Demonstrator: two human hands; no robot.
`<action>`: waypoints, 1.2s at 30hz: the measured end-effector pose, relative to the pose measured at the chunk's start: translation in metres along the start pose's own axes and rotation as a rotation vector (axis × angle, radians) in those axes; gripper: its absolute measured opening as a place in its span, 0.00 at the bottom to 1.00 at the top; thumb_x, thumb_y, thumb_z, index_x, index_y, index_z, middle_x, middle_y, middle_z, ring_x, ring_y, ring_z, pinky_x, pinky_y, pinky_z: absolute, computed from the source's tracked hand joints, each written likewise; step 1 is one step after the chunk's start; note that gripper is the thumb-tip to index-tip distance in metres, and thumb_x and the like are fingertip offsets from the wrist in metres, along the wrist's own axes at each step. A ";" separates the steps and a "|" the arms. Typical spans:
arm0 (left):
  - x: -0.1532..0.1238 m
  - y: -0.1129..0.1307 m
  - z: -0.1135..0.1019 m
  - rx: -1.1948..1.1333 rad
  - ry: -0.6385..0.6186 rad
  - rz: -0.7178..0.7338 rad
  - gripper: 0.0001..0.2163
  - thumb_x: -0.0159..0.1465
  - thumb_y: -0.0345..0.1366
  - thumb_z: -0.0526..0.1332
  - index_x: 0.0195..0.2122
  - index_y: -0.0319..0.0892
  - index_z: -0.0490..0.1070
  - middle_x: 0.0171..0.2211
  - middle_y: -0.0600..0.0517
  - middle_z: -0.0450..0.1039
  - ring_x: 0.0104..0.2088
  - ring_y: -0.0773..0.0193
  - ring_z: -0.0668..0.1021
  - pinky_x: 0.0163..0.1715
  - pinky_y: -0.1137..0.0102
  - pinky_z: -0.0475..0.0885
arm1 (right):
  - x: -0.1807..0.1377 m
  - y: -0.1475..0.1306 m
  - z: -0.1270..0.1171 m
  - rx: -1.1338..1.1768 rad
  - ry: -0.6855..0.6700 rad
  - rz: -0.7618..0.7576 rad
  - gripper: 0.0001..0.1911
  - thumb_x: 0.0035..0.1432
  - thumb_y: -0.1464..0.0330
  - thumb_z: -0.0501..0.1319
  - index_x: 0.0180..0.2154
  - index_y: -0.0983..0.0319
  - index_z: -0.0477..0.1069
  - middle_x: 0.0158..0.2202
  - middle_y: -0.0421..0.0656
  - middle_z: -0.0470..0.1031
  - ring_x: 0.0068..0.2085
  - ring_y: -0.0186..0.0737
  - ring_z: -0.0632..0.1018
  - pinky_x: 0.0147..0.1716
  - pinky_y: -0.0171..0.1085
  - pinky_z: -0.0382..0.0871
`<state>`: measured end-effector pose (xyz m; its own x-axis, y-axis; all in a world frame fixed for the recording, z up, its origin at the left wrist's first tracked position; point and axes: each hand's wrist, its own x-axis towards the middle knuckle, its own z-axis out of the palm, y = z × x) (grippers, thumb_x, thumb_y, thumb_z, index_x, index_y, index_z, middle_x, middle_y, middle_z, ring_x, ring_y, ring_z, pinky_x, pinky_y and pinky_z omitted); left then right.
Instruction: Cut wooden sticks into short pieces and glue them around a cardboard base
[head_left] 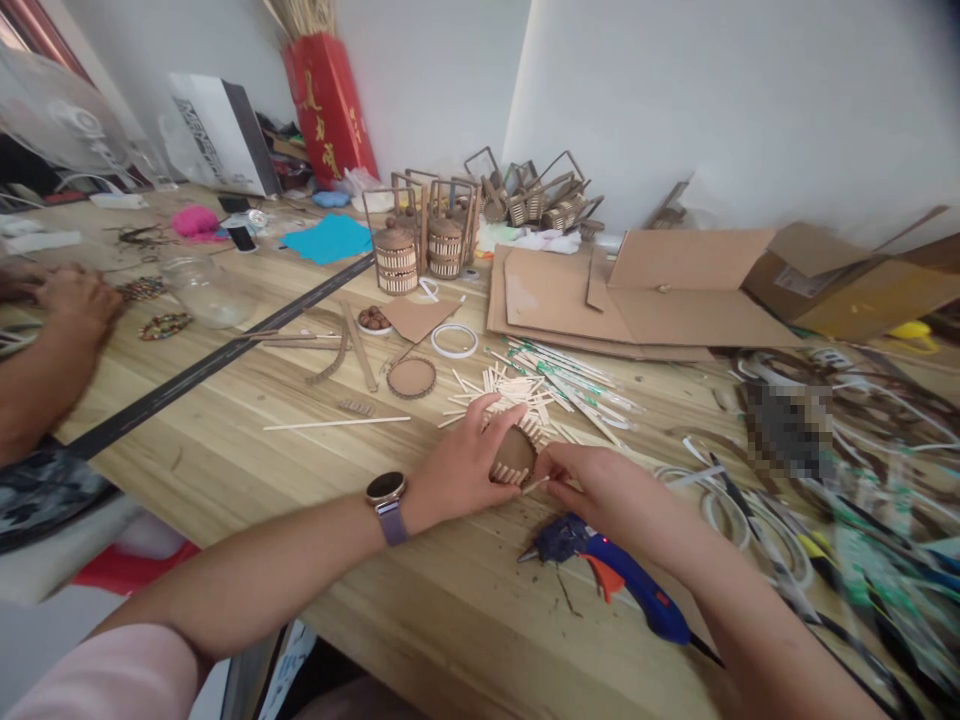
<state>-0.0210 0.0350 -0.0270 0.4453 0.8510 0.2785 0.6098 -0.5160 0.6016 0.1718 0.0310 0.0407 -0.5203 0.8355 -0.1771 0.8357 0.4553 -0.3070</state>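
Observation:
My left hand [461, 460], with a watch on its wrist, is closed around a small round basket [514, 455] with a brown base and short pale sticks standing along its rim. In a pinch, my right hand [581, 475] holds a short wooden stick [535, 487] against the basket's near right edge. A pile of cut wooden sticks [499, 385] lies just behind the basket. Below my right hand rests a blue glue gun [622, 570] with an orange trigger, its nozzle pointing left. A round cardboard disc [411, 378] with a braided rim lies further left.
Finished miniature baskets [396, 260] with tall handles stand at the back. Flattened cardboard [562, 290] lies behind the sticks. Coiled cords and strips [757, 530] crowd the right. Another person's hands [79, 300] are at the left, near a glass jar [199, 290].

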 end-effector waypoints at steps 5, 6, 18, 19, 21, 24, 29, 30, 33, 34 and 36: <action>0.000 0.000 0.000 -0.016 0.000 -0.010 0.42 0.53 0.34 0.70 0.65 0.48 0.48 0.65 0.40 0.45 0.63 0.46 0.62 0.59 0.52 0.65 | 0.004 0.001 0.011 -0.042 0.082 -0.040 0.08 0.57 0.77 0.55 0.33 0.61 0.70 0.31 0.43 0.77 0.31 0.40 0.75 0.31 0.33 0.61; 0.000 0.000 0.000 -0.021 0.001 -0.008 0.42 0.53 0.34 0.70 0.65 0.49 0.48 0.65 0.40 0.45 0.63 0.46 0.62 0.59 0.52 0.65 | 0.005 0.000 0.012 -0.046 0.087 -0.042 0.07 0.58 0.76 0.55 0.33 0.61 0.70 0.31 0.43 0.77 0.32 0.40 0.76 0.31 0.33 0.61; -0.001 -0.001 0.001 -0.039 0.014 -0.002 0.43 0.53 0.34 0.70 0.65 0.52 0.47 0.65 0.42 0.46 0.63 0.45 0.63 0.58 0.50 0.65 | 0.010 0.003 0.026 -0.129 0.114 -0.063 0.06 0.58 0.77 0.56 0.33 0.61 0.68 0.32 0.44 0.77 0.34 0.41 0.78 0.31 0.34 0.62; -0.001 -0.001 0.001 -0.044 0.013 -0.004 0.43 0.52 0.33 0.70 0.65 0.52 0.47 0.65 0.42 0.46 0.63 0.45 0.63 0.58 0.50 0.65 | 0.010 0.005 0.028 -0.141 0.118 -0.066 0.06 0.58 0.77 0.56 0.33 0.61 0.68 0.32 0.45 0.77 0.35 0.42 0.78 0.31 0.34 0.62; 0.000 0.000 0.000 -0.051 0.010 -0.005 0.43 0.52 0.33 0.71 0.65 0.51 0.48 0.65 0.41 0.46 0.63 0.45 0.62 0.59 0.50 0.64 | 0.010 0.006 0.030 -0.165 0.126 -0.073 0.06 0.59 0.77 0.56 0.34 0.61 0.68 0.33 0.45 0.77 0.35 0.42 0.78 0.32 0.34 0.61; 0.000 -0.001 -0.001 -0.049 0.005 -0.002 0.43 0.52 0.33 0.71 0.65 0.49 0.48 0.65 0.40 0.46 0.64 0.46 0.61 0.60 0.51 0.64 | 0.011 0.007 0.033 -0.206 0.141 -0.071 0.08 0.58 0.78 0.55 0.34 0.62 0.69 0.33 0.45 0.77 0.35 0.42 0.77 0.31 0.35 0.60; 0.000 -0.001 0.000 -0.048 0.006 0.002 0.43 0.52 0.33 0.70 0.65 0.50 0.48 0.65 0.41 0.47 0.64 0.46 0.60 0.60 0.51 0.63 | 0.010 0.005 0.034 -0.269 0.166 -0.058 0.10 0.55 0.80 0.55 0.33 0.62 0.69 0.32 0.46 0.77 0.33 0.42 0.76 0.30 0.35 0.58; 0.000 -0.001 0.000 -0.053 0.007 0.001 0.42 0.52 0.33 0.70 0.65 0.50 0.48 0.65 0.41 0.47 0.64 0.46 0.60 0.60 0.51 0.63 | 0.010 0.004 0.034 -0.278 0.168 -0.058 0.10 0.55 0.80 0.55 0.33 0.62 0.69 0.32 0.46 0.77 0.33 0.42 0.76 0.30 0.35 0.58; 0.000 -0.001 0.000 -0.059 0.008 -0.001 0.42 0.53 0.33 0.70 0.65 0.52 0.48 0.65 0.42 0.47 0.64 0.46 0.60 0.60 0.50 0.63 | 0.010 0.002 0.033 -0.296 0.169 -0.057 0.09 0.56 0.80 0.55 0.33 0.62 0.69 0.33 0.46 0.78 0.33 0.42 0.77 0.30 0.35 0.58; -0.001 -0.001 0.000 -0.056 0.008 0.002 0.42 0.52 0.33 0.70 0.65 0.52 0.48 0.65 0.42 0.47 0.64 0.46 0.60 0.60 0.50 0.63 | 0.010 0.002 0.033 -0.301 0.167 -0.055 0.09 0.56 0.80 0.55 0.33 0.62 0.69 0.33 0.46 0.78 0.33 0.42 0.77 0.30 0.35 0.58; -0.001 -0.002 0.001 -0.044 0.009 0.007 0.43 0.52 0.33 0.70 0.65 0.52 0.48 0.65 0.42 0.47 0.65 0.46 0.60 0.61 0.50 0.62 | 0.010 0.001 0.032 -0.308 0.163 -0.050 0.08 0.56 0.80 0.56 0.33 0.62 0.69 0.33 0.46 0.78 0.33 0.42 0.77 0.29 0.35 0.57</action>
<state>-0.0219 0.0350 -0.0287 0.4435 0.8483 0.2894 0.5769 -0.5173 0.6321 0.1614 0.0299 0.0087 -0.5481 0.8363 -0.0100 0.8364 0.5480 -0.0109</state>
